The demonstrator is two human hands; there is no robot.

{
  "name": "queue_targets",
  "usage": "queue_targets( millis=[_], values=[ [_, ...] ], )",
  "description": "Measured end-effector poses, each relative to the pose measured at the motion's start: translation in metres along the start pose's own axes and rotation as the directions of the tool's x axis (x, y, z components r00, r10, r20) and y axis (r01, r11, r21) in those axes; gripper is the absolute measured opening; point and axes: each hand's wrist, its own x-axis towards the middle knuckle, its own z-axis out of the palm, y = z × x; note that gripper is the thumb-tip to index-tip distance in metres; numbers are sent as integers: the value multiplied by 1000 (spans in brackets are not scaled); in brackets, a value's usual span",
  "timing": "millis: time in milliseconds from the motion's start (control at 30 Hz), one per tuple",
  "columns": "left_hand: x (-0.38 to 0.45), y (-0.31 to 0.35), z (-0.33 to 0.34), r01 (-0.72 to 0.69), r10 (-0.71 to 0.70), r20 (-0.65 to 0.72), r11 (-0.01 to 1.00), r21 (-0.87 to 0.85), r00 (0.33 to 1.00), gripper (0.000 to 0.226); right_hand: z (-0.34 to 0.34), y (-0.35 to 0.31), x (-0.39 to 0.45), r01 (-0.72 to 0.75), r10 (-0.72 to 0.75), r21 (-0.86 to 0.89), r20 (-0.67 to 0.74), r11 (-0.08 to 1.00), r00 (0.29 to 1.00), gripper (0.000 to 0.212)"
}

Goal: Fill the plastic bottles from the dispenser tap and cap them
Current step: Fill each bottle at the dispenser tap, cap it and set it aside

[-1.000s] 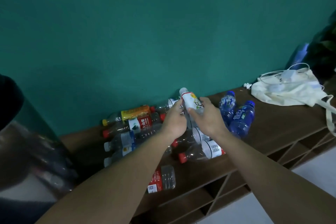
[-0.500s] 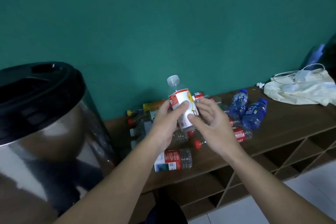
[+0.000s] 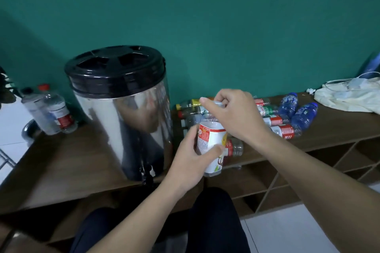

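Frame centre: left hand [image 3: 190,157] wraps the bottle [image 3: 211,147] at its white label, thumb across the front, fingers curled behind. Bottle is held in the air just in front of the counter [image 3: 67,162], a bit tilted, top leaning left. Right hand [image 3: 233,114] sits on top, fingers curled down round the cap [image 3: 218,103]; only a sliver of cap shows, so can't tell if it's loosened or fully seated. Reads as the uncapping step, before filling.

Dispenser [image 3: 121,107] is left of centre, steel body, black lid. Tap [image 3: 147,172] is low on its front at the counter edge, to the left of the bottle and about level with its base.

Risks from here:
- Bottle looks empty and thin-walled. Squeezing hard while twisting could buckle it or let it spin in the palm.
- Cap coming off in curled fingers with nowhere obvious to park it; a drop sends it to the floor or among the bottle pile [image 3: 275,118] lying right of centre.
- Tap sits low over the edge, so the neck has to come in from below. Misalignment means spill onto the person's legs.
- Two upright bottles [image 3: 49,112] at the left edge are well clear.
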Motion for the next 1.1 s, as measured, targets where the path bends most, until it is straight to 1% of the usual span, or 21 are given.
queue_targets(
  millis=[100, 167, 233, 300, 433, 500, 533, 600, 667, 767, 800, 867, 933, 1000, 1033, 1100],
  values=[
    [-19, -4, -8, -31, 31, -7, 999, 23, 999, 59, 7, -19, -11, 17, -17, -27, 10, 999, 1000, 59],
    [-28, -9, -14, -30, 35, -58, 995, 92, 998, 57, 7, -30, -16, 8, -4, -52, 95, 999, 995, 66],
    [-35, -15, -19, -28, 48, -114, 985, 168, 992, 50, 2, -38, -17, -4, 24, -104, 195, 995, 981, 75],
    [-43, -20, -23, -29, 53, -126, 983, 182, 991, 44, -2, -45, -18, 20, 15, -137, 254, 990, 967, 75],
    [-55, -29, -33, -53, 62, -48, 985, 163, 997, 41, 2, -50, -28, 123, -78, -136, 297, 983, 952, 59],
    [-59, -31, -40, -52, 49, 35, 995, 89, 998, 40, 1, -49, -33, 160, -127, -71, 340, 985, 932, 54],
    [-61, -32, -43, -31, 29, 86, 999, 25, 996, 40, -1, -49, -35, 182, -160, -25, 370, 983, 915, 51],
    [-65, -35, -49, 27, -15, 146, 996, -82, 989, 42, -6, -51, -39, 241, -238, 51, 434, 969, 869, 43],
    [-68, -40, -56, 97, -56, 218, 978, -183, 974, 46, -12, -51, -43, 298, -306, 99, 516, 949, 801, 32],
    [-73, -54, -69, 220, -86, 384, 921, -320, 919, 64, -18, -47, -44, 356, -338, 107, 642, 928, 689, 17],
    [-75, -59, -73, 244, -97, 404, 912, -330, 910, 68, -18, -46, -44, 358, -337, 114, 676, 927, 656, 16],
    [-79, -72, -79, 256, -120, 392, 914, -316, 912, 72, -15, -45, -46, 375, -352, 137, 720, 917, 598, 15],
    [-83, -86, -84, 263, -146, 362, 917, -299, 921, 70, -8, -43, -49, 428, -375, 127, 736, 895, 564, 18],
    [-87, -101, -88, 281, -175, 342, 915, -289, 923, 67, 2, -38, -54, 435, -371, 115, 735, 893, 567, 26],
    [-90, -108, -91, 286, -189, 329, 917, -279, 925, 65, 6, -36, -56, 427, -365, 108, 725, 898, 584, 31],
    [-95, -121, -96, 282, -204, 296, 926, -251, 933, 58, 18, -30, -60, 389, -343, 89, 676, 917, 652, 37]
  ],
)
